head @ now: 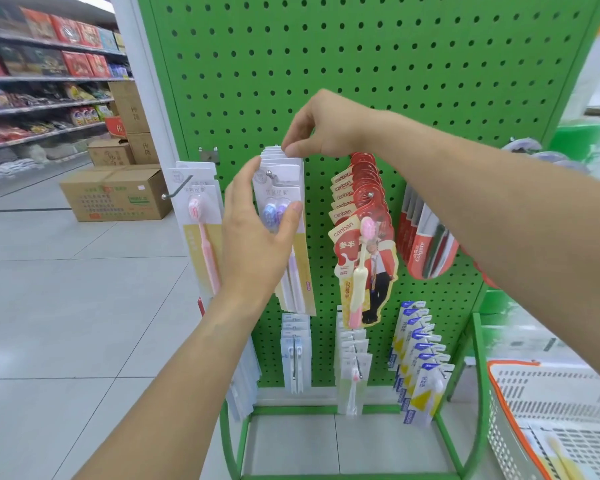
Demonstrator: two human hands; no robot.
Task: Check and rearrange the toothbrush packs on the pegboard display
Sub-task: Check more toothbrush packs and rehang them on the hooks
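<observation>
Head view: pack stack (pixel 284 233) hangs long axis vertical on a hook, pegboard (pixel 361 64) mid-left. Left hand (pixel 257 244) cups front pack, thumb across its face. Right hand (pixel 321 128), above, pinches card tops; nearer hook.

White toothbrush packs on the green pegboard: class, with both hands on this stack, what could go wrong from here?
1. The right hand pinches only the card tops of the white toothbrush packs; loosened ones might slide off the metal hook.
2. The left hand grips the front pack's sides and could bend it.
3. The right forearm crosses close to the red canban packs and could knock them.
</observation>
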